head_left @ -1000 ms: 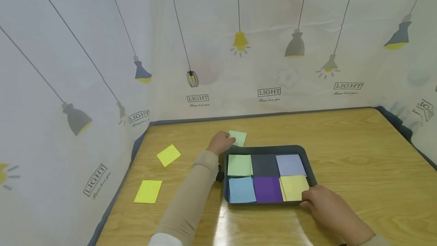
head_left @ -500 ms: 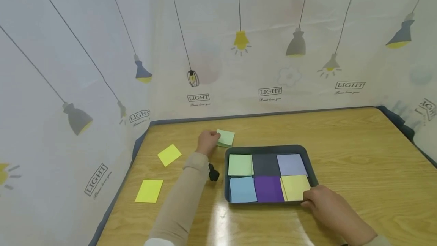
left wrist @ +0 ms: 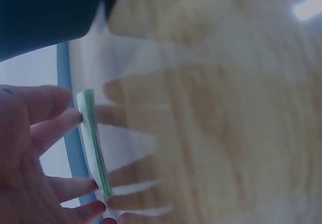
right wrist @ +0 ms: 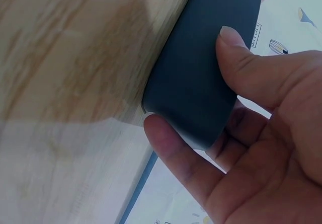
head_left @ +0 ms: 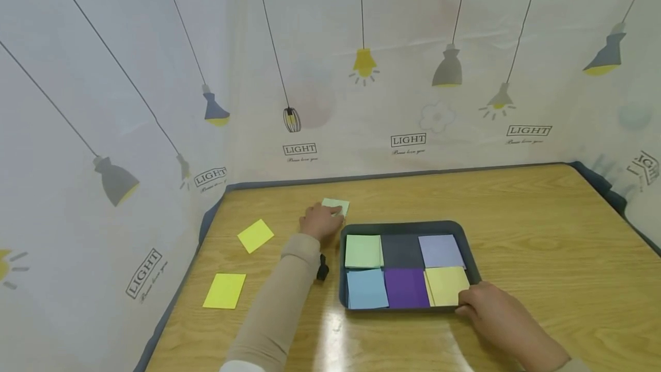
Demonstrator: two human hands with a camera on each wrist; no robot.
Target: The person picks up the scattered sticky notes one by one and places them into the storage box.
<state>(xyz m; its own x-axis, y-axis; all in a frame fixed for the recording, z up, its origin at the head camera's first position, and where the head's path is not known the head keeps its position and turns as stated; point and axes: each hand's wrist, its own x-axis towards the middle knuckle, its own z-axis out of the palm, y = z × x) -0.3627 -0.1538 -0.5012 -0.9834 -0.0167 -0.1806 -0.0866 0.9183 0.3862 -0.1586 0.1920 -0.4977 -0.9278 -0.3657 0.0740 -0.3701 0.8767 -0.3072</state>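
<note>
My left hand (head_left: 321, 221) lies over the table behind the tray's far left corner. Its fingers are spread and relaxed against the near side of a pale green sticky note pad (head_left: 337, 204). In the left wrist view the pad (left wrist: 93, 143) shows its thin edge, with fingertips at it. My right hand (head_left: 496, 314) grips the near right corner of a dark grey tray (head_left: 413, 227). The right wrist view has the thumb on the tray's outer wall (right wrist: 196, 73) and the index finger at its lower corner. Some fingers are hidden behind the wall.
Sticky notes lie in the tray: green (head_left: 363, 251), lilac (head_left: 441, 251), blue (head_left: 366, 290), purple (head_left: 406, 288) and pale yellow (head_left: 447, 287). Bright yellow notes (head_left: 255, 236) lie at the left. A small black object (head_left: 322, 268) shows beside my left sleeve. Printed cloth (head_left: 361, 108) surrounds the table.
My left hand slid the pale green pad leftward while pinching it, then its fingers loosened and spread over the pad's near side. The right hand and tray have stayed put.
</note>
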